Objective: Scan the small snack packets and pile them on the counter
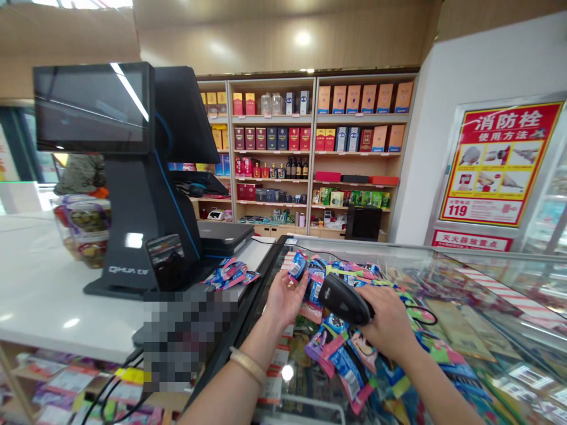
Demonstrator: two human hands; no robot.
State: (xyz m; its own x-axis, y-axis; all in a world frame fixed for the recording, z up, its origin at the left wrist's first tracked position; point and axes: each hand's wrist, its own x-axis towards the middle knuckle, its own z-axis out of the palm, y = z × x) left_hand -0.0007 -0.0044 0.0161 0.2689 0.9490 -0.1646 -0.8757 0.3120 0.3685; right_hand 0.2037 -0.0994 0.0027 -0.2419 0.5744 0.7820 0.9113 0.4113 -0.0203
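Note:
My left hand (286,298) is closed around a small blue snack packet (298,265), held up over the glass counter with a barcode label facing me. A black handheld barcode scanner (344,299) is gripped in my right hand (390,321), its head pointing left toward that packet. Beneath both hands, many blue, pink and green snack packets (349,369) lie in a loose heap on the glass. To the left, a smaller pile of similar packets (231,273) rests on the white counter beside the register.
A black point-of-sale terminal (146,177) stands on the white counter (39,283) at left, with a jar-like bundle of packages (86,227) behind it. Shelves of boxed goods (274,139) line the back wall. A red fire-hydrant poster (500,162) hangs at right.

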